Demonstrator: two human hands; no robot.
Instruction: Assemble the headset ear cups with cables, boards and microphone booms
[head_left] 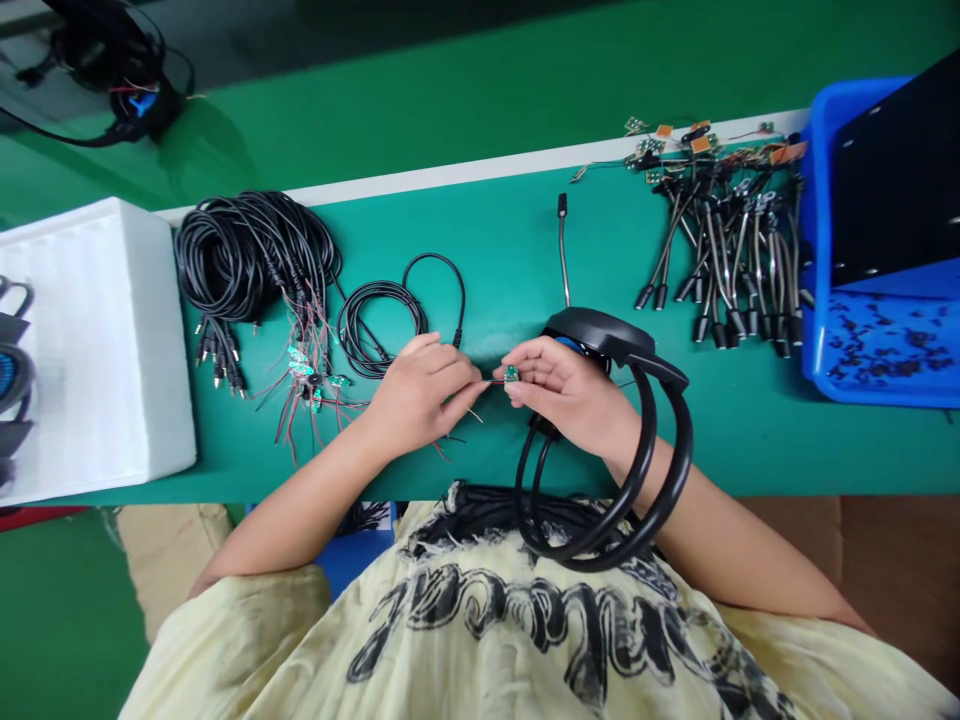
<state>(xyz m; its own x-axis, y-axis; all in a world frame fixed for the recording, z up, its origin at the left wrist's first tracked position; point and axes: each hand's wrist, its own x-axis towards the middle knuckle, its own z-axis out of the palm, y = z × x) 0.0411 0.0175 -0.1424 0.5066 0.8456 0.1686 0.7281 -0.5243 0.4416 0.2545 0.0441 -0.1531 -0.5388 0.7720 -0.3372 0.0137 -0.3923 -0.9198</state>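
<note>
A small green circuit board [511, 374] sits between the thumb and fingers of my right hand [562, 390], which is closed on it. Thin wires [495, 382] run from the board to my left hand [427, 390], where thumb and fingertips pinch them. Loose wire ends poke out below my left fingers. A black headset [600, 330] lies around my right wrist, its double headband [660, 500] hanging toward my lap and its microphone boom [564, 250] pointing away. Just beyond my left hand is a coiled black cable [382, 325].
Bundled black cables [255, 250] with wired boards [304, 370] lie left, beside a white foam box [150, 350]. Several microphone booms [731, 260] are heaped at right, next to a blue bin [817, 350] holding small dark parts. Another headset [139, 100] is at far left.
</note>
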